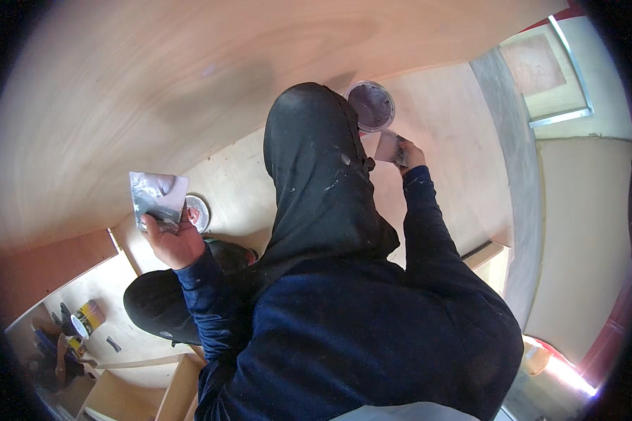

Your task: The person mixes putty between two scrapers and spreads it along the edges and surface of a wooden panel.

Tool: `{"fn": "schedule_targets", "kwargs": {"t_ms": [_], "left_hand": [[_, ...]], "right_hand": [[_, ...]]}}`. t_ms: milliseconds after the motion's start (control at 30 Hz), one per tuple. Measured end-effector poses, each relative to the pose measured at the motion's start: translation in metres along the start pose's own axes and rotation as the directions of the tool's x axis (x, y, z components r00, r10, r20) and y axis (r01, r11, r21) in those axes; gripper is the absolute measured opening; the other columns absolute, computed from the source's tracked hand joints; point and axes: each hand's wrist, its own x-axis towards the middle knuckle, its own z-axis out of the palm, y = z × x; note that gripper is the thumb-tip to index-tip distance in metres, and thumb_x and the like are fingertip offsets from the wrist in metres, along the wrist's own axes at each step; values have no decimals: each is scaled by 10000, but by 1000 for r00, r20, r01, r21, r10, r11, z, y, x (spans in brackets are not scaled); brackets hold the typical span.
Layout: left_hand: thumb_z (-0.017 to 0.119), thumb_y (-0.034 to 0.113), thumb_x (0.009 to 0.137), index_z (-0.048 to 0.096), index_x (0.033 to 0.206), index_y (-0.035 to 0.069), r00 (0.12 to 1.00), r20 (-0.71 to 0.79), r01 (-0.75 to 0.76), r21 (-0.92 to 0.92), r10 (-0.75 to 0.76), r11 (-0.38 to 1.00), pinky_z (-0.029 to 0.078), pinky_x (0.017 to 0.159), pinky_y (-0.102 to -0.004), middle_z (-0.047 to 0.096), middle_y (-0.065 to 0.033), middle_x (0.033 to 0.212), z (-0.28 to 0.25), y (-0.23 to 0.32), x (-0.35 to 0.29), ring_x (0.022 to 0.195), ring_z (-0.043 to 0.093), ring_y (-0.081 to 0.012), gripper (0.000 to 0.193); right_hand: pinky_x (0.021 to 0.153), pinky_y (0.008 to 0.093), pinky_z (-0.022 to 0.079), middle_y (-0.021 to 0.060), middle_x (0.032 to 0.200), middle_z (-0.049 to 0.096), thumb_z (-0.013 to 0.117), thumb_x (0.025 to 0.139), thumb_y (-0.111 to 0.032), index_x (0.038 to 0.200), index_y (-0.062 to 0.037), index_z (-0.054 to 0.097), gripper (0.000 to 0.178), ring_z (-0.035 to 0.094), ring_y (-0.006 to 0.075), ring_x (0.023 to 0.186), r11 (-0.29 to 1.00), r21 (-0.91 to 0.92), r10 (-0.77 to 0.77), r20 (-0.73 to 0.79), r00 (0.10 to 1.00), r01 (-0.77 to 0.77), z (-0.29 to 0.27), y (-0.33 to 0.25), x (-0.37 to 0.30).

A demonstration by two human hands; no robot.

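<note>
My left hand [178,244] is closed on a flat, squarish putty spreader [147,191], raised beside the wooden panel. A pale lilac smear of filler lies on its face, with grey metal showing at the lower part. Past my raised knee, my right hand [415,156] grips a second flat spreader [387,147], whose face looks grey and pinkish. That blade sits just below a round tub [371,105] of greyish-purple filler. Whether blade and tub touch, I cannot tell. Behind my left hand lies a round lid [198,212] with reddish residue, partly hidden by the hand.
A large pale wooden panel [154,84] rises in front of me. My black-trousered knee [309,133] stands between my hands. At lower left are a yellow and black can [88,319], an open wooden box frame [130,396] and another person's arm [62,361]. Pale boards [576,231] stand at right.
</note>
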Motion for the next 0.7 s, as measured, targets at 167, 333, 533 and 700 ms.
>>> {"fn": "schedule_targets", "kwargs": {"t_ms": [167,333,533,700], "left_hand": [[505,279,990,459,1304,57,999,1,-49,103,49,993,520,888,-470,560,-123,1266,-1,0,2,1128,581,-300,388],[514,282,985,479,1290,36,992,76,-116,215,102,970,506,916,-460,564,-125,1279,-13,-5,9,1156,572,-286,394],[517,306,980,496,1286,40,994,-61,-86,84,91,993,484,955,-473,577,-125,1270,-6,4,-1,1158,574,-282,406],[463,252,981,501,1294,21,993,-5,-112,239,117,964,437,1011,-497,581,-136,1279,23,26,-10,1175,562,-301,391]], "right_hand": [[509,361,528,107,818,648,574,803,-81,992,8,631,216,637,239,629,992,-121,-41,-61,997,33,-18,0,13],[416,352,482,91,740,640,590,799,-82,918,3,653,159,611,216,540,976,-216,-12,-91,996,-8,-35,-12,25],[417,346,470,91,751,648,598,807,-98,937,3,652,173,612,208,545,937,-349,-30,-72,997,2,-21,-22,12],[814,322,540,86,983,699,615,857,-136,1022,-8,683,219,665,182,902,766,-495,-364,189,912,409,-42,-75,38]]}}
